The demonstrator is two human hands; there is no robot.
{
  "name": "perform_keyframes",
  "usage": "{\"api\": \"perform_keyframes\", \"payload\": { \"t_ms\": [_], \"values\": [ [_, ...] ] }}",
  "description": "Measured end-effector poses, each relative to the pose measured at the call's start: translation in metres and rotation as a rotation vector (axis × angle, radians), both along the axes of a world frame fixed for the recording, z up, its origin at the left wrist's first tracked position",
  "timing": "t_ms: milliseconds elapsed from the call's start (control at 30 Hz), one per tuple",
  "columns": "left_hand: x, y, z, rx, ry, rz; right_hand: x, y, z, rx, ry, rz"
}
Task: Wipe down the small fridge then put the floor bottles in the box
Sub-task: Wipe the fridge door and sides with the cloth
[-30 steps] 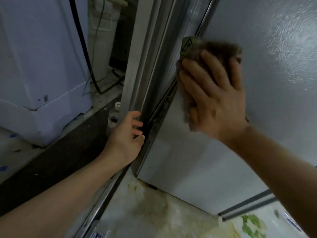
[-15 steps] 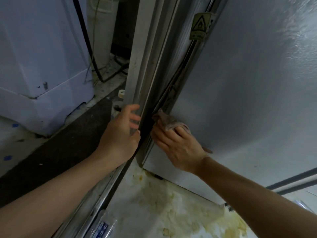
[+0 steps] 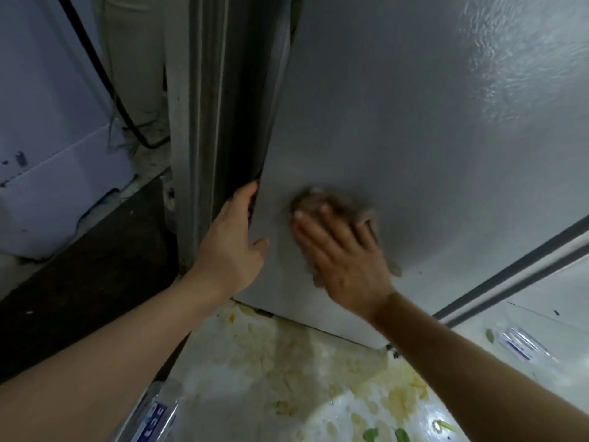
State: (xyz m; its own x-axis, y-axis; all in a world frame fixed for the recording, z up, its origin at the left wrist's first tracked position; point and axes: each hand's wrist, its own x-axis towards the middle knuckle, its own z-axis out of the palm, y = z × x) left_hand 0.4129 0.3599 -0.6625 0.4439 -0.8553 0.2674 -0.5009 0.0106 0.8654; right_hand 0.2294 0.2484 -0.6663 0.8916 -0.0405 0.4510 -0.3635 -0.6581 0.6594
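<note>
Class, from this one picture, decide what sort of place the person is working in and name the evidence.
Probably a cramped home kitchen or utility corner: a grey fridge side being wiped with a cloth, a white appliance beside it, a stained floor.

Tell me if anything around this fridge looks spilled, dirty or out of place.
Yes. The floor below the fridge door carries a yellowish stain that spreads wide, like a dried spill, with green scraps on it. Two plastic bottles lie on the floor, one at each side.
</note>
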Motion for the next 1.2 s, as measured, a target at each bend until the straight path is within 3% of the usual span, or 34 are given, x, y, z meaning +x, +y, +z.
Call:
{"api": "perform_keyframes", "payload": {
  "t_ms": [67,167,333,400,500,567,667,767,833,967,1067,1133,1200],
  "values": [
    [-0.002,-0.001,-0.002,-0.018,-0.015,-0.004,-0.015,0.006,-0.026,-0.019,0.267,-0.047],
    [-0.003,-0.002,-0.005,-0.015,-0.018,-0.009,-0.032,0.009,-0.031,-0.024,0.361,-0.091],
    [-0.009,-0.004,-0.009,-0.022,0.012,0.042,-0.068,-0.018,0.046,-0.018,-0.176,-0.015],
    [-0.014,-0.006,-0.01,-0.046,0.008,0.086,-0.081,-0.03,0.066,-0.068,-0.299,-0.038],
    [-0.017,-0.007,-0.013,-0.068,-0.018,0.094,-0.081,-0.028,0.042,-0.011,-0.391,-0.1],
    [-0.015,-0.006,-0.016,-0.059,-0.027,0.082,-0.09,-0.023,0.003,0.001,-0.226,-0.137],
    [-0.014,-0.005,-0.019,-0.041,-0.024,0.085,-0.119,-0.019,-0.044,-0.069,0.234,-0.155],
    [-0.016,-0.005,-0.021,-0.033,-0.031,0.108,-0.134,-0.018,-0.043,-0.122,0.402,-0.22],
    [-0.018,-0.006,-0.02,-0.045,-0.04,0.121,-0.142,-0.025,-0.018,-0.154,0.294,-0.217],
    [-0.018,-0.008,-0.022,-0.06,-0.028,0.131,-0.166,-0.039,0.047,-0.094,-0.155,-0.147],
    [-0.018,-0.01,-0.025,-0.098,-0.026,0.133,-0.167,-0.038,0.04,-0.05,-0.356,-0.133],
    [-0.017,-0.012,-0.028,-0.127,-0.034,0.123,-0.167,-0.032,0.006,0.042,-0.392,-0.168],
    [-0.017,-0.013,-0.028,-0.155,-0.055,0.11,-0.178,-0.027,-0.031,0.089,-0.257,-0.233]
  ]
}}
